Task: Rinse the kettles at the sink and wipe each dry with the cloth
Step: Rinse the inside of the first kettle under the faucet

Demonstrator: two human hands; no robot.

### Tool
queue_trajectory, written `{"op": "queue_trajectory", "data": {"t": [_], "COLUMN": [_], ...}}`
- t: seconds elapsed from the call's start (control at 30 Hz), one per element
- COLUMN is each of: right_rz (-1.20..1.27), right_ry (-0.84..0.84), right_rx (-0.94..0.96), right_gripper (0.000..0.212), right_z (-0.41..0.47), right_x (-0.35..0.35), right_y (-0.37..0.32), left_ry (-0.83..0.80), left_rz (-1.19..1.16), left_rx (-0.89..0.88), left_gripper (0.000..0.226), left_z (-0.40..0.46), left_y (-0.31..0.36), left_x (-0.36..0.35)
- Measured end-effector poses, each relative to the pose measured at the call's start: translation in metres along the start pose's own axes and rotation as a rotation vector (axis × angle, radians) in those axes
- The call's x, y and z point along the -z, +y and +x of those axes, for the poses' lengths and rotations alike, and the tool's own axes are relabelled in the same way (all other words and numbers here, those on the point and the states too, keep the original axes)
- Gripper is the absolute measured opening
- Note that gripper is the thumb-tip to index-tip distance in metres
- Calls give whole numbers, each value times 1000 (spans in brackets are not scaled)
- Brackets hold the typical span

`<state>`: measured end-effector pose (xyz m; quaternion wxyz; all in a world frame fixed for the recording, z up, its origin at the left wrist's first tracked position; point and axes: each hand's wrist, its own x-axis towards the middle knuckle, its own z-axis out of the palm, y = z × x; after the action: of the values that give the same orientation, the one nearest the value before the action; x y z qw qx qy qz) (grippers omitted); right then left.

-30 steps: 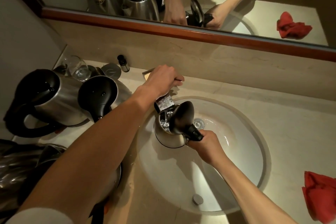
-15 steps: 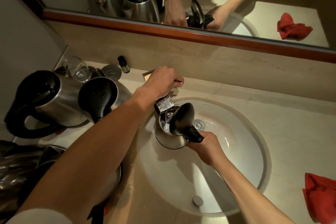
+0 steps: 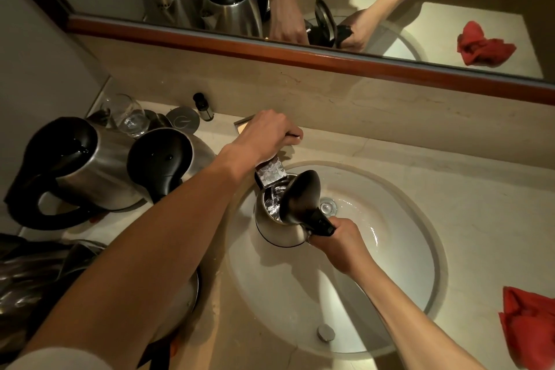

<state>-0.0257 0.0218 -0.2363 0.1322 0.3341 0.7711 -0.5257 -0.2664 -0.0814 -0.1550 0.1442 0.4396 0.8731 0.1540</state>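
Holding the open-lidded kettle (image 3: pixel 277 219) over the sink (image 3: pixel 420 249) by its handle in your right hand (image 3: pixel 339 245), left hand (image 3: pixel 264 135) curled on the tap (image 3: pixel 270 171), keep the mouth beneath the stream, with the red cloth (image 3: pixel 531 330) waiting on the bench (image 3: pixel 450 183).

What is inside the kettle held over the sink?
Water from the tap runs into the open kettle and glints inside. Its raised lid covers most of the interior, so the fill level cannot be seen.
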Motion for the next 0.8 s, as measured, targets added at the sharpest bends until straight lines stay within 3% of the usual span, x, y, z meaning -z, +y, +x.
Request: {"op": "queue_trajectory", "data": {"t": [0.27, 0.8], "right_rz": [-8, 16], "right_ry": [3, 5], "right_rx": [-4, -2], "right_gripper": [45, 32], "right_z": [1, 2], "right_x": [-2, -3], "right_y": [2, 5], "left_ry": [40, 32], "left_rz": [-46, -19], "left_rx": [15, -3], "left_gripper": [28, 31], "left_z": [-1, 0], "left_y": [2, 1], "left_x": [0, -1]}}
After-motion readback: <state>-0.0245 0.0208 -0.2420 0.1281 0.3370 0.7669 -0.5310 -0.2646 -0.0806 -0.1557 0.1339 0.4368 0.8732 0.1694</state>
